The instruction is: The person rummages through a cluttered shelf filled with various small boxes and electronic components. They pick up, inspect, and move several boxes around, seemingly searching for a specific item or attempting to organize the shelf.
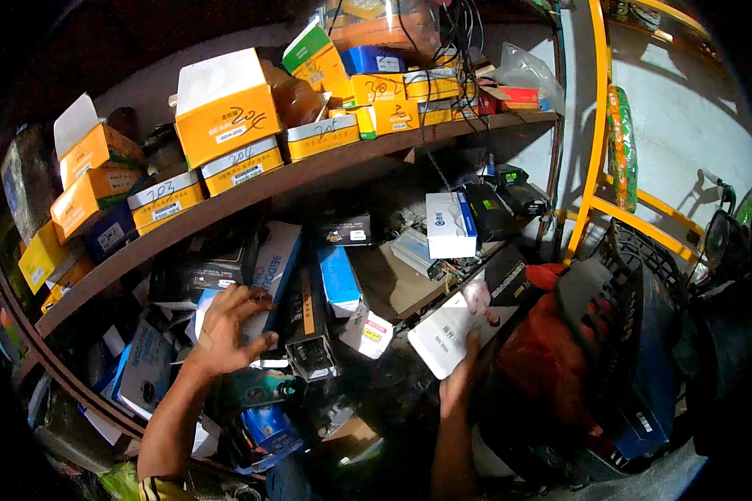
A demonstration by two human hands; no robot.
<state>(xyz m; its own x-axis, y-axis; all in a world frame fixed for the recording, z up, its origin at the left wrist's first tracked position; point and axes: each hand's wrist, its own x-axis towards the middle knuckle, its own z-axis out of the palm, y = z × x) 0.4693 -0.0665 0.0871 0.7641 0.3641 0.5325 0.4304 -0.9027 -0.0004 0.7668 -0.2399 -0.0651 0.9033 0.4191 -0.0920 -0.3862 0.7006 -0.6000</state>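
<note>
My left hand (232, 327) lies over the near end of a long blue and white box (277, 255), fingers spread and bent, palm down. Beside it to the right stand a narrow black box (307, 321) with an orange strip and a blue and white box (340, 280). My right hand (466, 367) grips a white cardboard box (439, 336) by its lower right edge, tilted up from the lower shelf. A small pink and white picture shows at its upper corner. Most of the right hand's fingers are hidden by this box.
Yellow and white boxes (226, 108) line the upper shelf (309, 173), with black cables (468, 42) hanging at its right. A white and blue box (451, 225) stands at the back of the lower shelf. At right are a red cloth-like bundle (543, 351) and a yellow metal frame (589, 134).
</note>
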